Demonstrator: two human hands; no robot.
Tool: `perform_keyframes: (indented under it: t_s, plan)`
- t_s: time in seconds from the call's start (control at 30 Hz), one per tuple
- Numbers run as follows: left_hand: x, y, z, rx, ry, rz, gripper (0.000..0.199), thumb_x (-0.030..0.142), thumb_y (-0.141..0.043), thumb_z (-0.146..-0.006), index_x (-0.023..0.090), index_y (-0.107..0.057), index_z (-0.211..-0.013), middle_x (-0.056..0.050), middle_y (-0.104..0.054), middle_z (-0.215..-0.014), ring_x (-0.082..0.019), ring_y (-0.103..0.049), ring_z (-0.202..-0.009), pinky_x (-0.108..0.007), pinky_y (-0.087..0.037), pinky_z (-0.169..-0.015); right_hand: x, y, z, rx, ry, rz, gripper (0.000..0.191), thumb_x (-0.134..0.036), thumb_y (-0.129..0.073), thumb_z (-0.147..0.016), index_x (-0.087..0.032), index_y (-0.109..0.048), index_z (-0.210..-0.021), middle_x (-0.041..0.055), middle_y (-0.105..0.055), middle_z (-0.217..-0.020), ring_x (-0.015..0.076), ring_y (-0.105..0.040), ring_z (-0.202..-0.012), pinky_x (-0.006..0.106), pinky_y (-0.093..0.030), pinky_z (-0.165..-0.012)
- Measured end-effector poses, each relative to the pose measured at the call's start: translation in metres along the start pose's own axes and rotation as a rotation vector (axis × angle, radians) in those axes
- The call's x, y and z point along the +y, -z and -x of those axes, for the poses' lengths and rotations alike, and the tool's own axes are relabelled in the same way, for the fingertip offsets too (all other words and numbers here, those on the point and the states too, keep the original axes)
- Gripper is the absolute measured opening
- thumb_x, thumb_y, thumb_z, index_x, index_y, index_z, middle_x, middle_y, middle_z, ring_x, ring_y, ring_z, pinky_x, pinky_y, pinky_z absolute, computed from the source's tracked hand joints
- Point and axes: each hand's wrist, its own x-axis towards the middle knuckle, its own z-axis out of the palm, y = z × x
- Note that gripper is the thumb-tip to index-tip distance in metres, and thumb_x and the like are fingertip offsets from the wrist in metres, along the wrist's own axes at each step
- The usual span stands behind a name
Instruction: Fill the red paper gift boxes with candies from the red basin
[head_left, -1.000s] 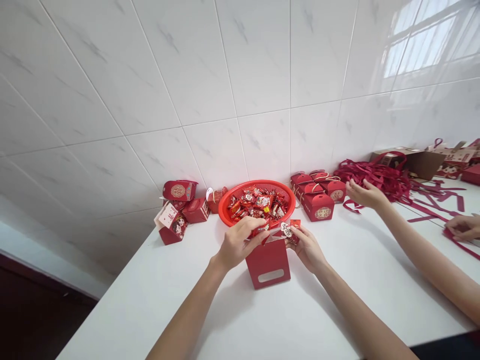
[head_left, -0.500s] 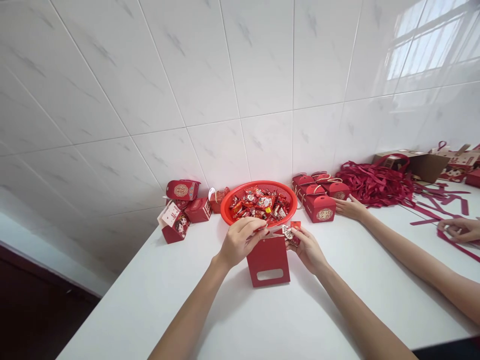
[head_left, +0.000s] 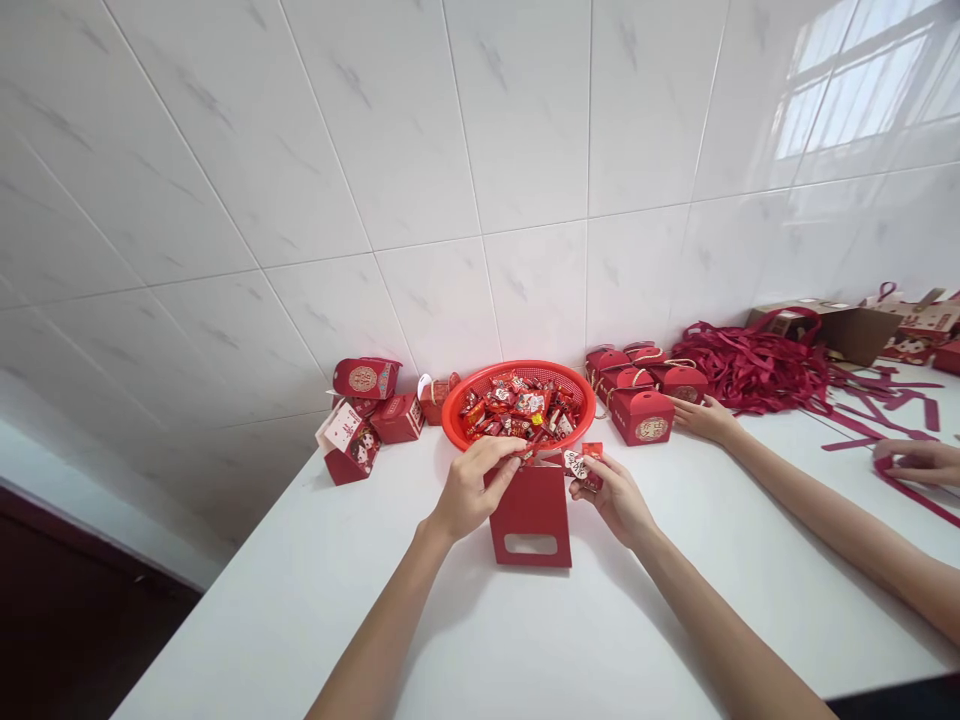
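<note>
A red paper gift box (head_left: 530, 508) stands open-topped on the white table, its window flap hanging toward me. At its upper left, my left hand (head_left: 471, 488) pinches a small wrapped candy (head_left: 527, 455), partly hidden by the fingers. My right hand (head_left: 616, 500) is just right of the box, its fingers closed on red-wrapped candies (head_left: 592, 452), one with a white heart-shaped label. Directly behind the box sits a red plastic basket (head_left: 454, 425) of similar candies. What lies inside the box is hidden.
Small red boxes (head_left: 397, 418) cluster at the left. Rope-tied red boxes (head_left: 645, 418) stand right of the basket, near a co-worker's hand (head_left: 705, 418). The co-worker's other hand (head_left: 919, 462) holds ribbon. A heap of dark red ribbon (head_left: 750, 370) lies by the tiled wall (head_left: 532, 280).
The red box has shifted slightly left, and its lower edge has moved away from me. My left hand has moved a little left, while my right hand keeps its candies.
</note>
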Motion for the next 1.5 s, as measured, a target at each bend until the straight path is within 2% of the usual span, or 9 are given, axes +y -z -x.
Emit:
perform_keyframes:
  t_s: [0.3, 0.5, 0.63, 0.77, 0.9, 1.03, 1.23, 1.37, 1.5]
  plan:
    - [-0.002, 0.004, -0.001, -0.009, 0.044, 0.044, 0.017, 0.016, -0.056, -0.094, 0.022, -0.070, -0.102, -0.007, -0.075, -0.106, -0.019, -0.068, -0.100, -0.036, -0.056, -0.089, 0.003, 0.003, -0.002, 0.011, 0.000, 0.016, 0.040, -0.045, -0.087, -0.061, -0.018, -0.065, -0.082, 0.0004, -0.069, -0.075, 0.0145, -0.063, -0.054, 0.030, -0.048, -0.057]
    - [-0.001, 0.011, 0.000, -0.141, 0.190, 0.041, 0.019, 0.022, -0.058, -0.093, 0.023, -0.073, -0.104, -0.006, -0.075, -0.098, -0.020, -0.065, -0.093, -0.036, -0.055, -0.085, 0.002, 0.004, -0.003, 0.009, 0.017, 0.017, 0.038, -0.044, -0.086, -0.063, -0.018, -0.066, -0.084, 0.0009, -0.070, -0.078, 0.0137, -0.062, -0.054, 0.030, -0.048, -0.057]
    - [-0.005, 0.011, 0.005, -0.192, 0.255, -0.018, 0.022, 0.027, -0.059, -0.093, 0.026, -0.074, -0.109, -0.007, -0.069, -0.118, -0.023, -0.061, -0.114, -0.042, -0.050, -0.101, 0.003, 0.006, -0.003, 0.021, 0.016, 0.026, 0.038, -0.044, -0.086, -0.062, -0.018, -0.066, -0.081, 0.0011, -0.069, -0.076, 0.0147, -0.062, -0.054, 0.030, -0.048, -0.056]
    - [-0.008, 0.010, 0.010, -0.193, 0.327, 0.013, 0.027, 0.032, -0.054, -0.096, 0.027, -0.072, -0.116, -0.008, -0.059, -0.136, -0.025, -0.053, -0.129, -0.043, -0.045, -0.109, 0.002, 0.007, -0.004, 0.022, 0.031, 0.027, 0.035, -0.042, -0.086, -0.063, -0.018, -0.065, -0.079, 0.0008, -0.068, -0.074, 0.0152, -0.062, -0.055, 0.030, -0.049, -0.057]
    - [-0.007, 0.010, 0.010, -0.193, 0.367, 0.088, 0.030, 0.032, -0.049, -0.098, 0.027, -0.074, -0.114, -0.008, -0.063, -0.128, -0.024, -0.058, -0.122, -0.042, -0.046, -0.107, -0.004, 0.009, -0.004, 0.031, 0.089, 0.043, 0.035, -0.042, -0.085, -0.064, -0.019, -0.065, -0.079, 0.0015, -0.069, -0.077, 0.0148, -0.061, -0.054, 0.031, -0.049, -0.057]
    - [-0.005, 0.009, 0.010, -0.199, 0.472, 0.212, 0.024, 0.030, -0.056, -0.091, 0.025, -0.078, -0.100, -0.009, -0.064, -0.124, -0.026, -0.059, -0.119, -0.042, -0.048, -0.103, -0.014, 0.008, -0.005, 0.054, 0.217, 0.056, 0.034, -0.045, -0.084, -0.066, -0.020, -0.062, -0.076, 0.0015, -0.070, -0.080, 0.0139, -0.059, -0.055, 0.031, -0.049, -0.057]
    - [0.002, 0.005, 0.011, -0.146, 0.660, 0.459, 0.019, 0.019, -0.060, -0.077, 0.021, -0.076, -0.087, -0.010, -0.064, -0.124, -0.026, -0.061, -0.115, -0.033, -0.055, -0.083, -0.030, -0.010, 0.000, 0.005, 0.382, 0.136, 0.028, -0.044, -0.079, -0.075, -0.022, -0.063, -0.081, -0.0005, -0.065, -0.081, 0.0119, -0.055, -0.057, 0.029, -0.048, -0.054]
    - [0.002, -0.001, 0.014, -0.141, 0.646, 0.451, 0.022, 0.017, -0.054, -0.077, 0.021, -0.073, -0.068, -0.008, -0.067, -0.122, -0.027, -0.061, -0.118, -0.040, -0.052, -0.094, -0.042, -0.034, 0.010, -0.117, 0.446, 0.316, 0.023, -0.045, -0.070, -0.084, -0.023, -0.065, -0.090, -0.0010, -0.061, -0.077, 0.0118, -0.051, -0.055, 0.029, -0.046, -0.054]
    - [0.002, -0.003, 0.015, -0.114, 0.618, 0.434, 0.026, 0.017, -0.052, -0.080, 0.023, -0.076, -0.070, -0.007, -0.068, -0.121, -0.025, -0.061, -0.118, -0.043, -0.047, -0.104, -0.051, -0.056, 0.017, -0.199, 0.477, 0.503, 0.026, -0.048, -0.067, -0.086, -0.023, -0.065, -0.090, 0.0007, -0.056, -0.080, 0.0140, -0.050, -0.061, 0.028, -0.047, -0.054]
